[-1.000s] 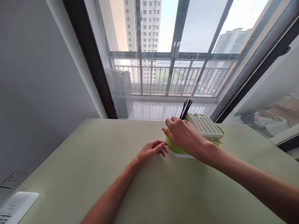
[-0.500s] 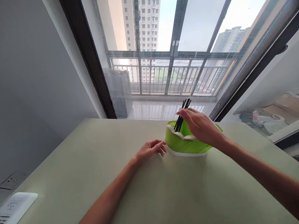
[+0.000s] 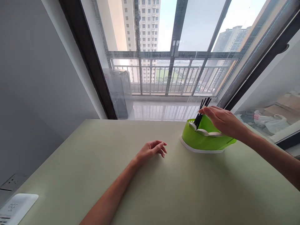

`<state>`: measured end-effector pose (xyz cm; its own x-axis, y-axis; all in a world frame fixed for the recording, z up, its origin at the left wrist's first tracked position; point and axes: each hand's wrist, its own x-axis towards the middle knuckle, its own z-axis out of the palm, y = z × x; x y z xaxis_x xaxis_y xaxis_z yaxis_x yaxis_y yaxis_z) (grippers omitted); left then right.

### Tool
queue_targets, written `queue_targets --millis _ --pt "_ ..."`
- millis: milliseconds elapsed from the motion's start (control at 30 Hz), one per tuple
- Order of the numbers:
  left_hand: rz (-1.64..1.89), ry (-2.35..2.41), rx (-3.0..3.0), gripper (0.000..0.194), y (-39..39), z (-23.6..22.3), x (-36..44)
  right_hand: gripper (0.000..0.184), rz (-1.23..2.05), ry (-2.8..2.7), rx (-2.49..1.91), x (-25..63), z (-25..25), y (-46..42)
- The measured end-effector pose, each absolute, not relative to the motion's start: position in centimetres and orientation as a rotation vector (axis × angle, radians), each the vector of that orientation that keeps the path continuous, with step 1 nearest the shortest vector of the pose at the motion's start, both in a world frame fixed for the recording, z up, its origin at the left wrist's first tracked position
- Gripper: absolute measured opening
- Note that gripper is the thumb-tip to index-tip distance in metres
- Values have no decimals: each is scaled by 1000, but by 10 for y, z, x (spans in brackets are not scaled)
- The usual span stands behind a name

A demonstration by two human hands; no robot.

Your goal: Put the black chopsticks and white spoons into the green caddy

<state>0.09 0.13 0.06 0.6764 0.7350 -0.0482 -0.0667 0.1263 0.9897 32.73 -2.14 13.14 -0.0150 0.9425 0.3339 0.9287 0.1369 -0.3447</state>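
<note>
On the right part of the table stands a green plastic utensil basket [image 3: 201,142] with a white base. Several black chopsticks [image 3: 199,118] lean up out of its left end, and white spoons [image 3: 202,132] lie along its front rim. My right hand [image 3: 221,120] reaches over the basket with fingers closed at its tall upper part, just beside the chopsticks; the exact grip is hidden behind the hand. Left of the basket, my left hand [image 3: 153,149] rests on the table, fingers loosely bent and apart, holding nothing and not touching the basket.
A pale green table [image 3: 131,131] reaches to a glass window front with dark frames. At the lower left corner lies a white device with a digital display [image 3: 17,206]. A wall socket [image 3: 12,182] is beside it. Bags [image 3: 276,125] lie beyond the glass at right.
The basket, with its chopsticks and spoons, has slid right along the table together with my right hand. A gap now separates it from my left hand, which has stayed in place.
</note>
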Motion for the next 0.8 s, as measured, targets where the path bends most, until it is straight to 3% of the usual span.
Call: queue_targets --millis 200,433,567,667,800 --pt "645 626 1329 44 2 -2 0 73 -21 -1894 -1813 375 123 -19" --pt "638 635 1336 46 4 -1 -2 59 16 -1804 -1932 405 127 -28" --pt "643 637 1346 46 5 -1 -3 65 -6 -1780 -1937 404 129 -29" --pt "646 635 1349 47 5 -2 -2 68 -210 -1788 -1839 385 130 -38" --pt "637 644 1361 46 4 -3 -1 42 -476 -1816 -1497 335 119 -60"
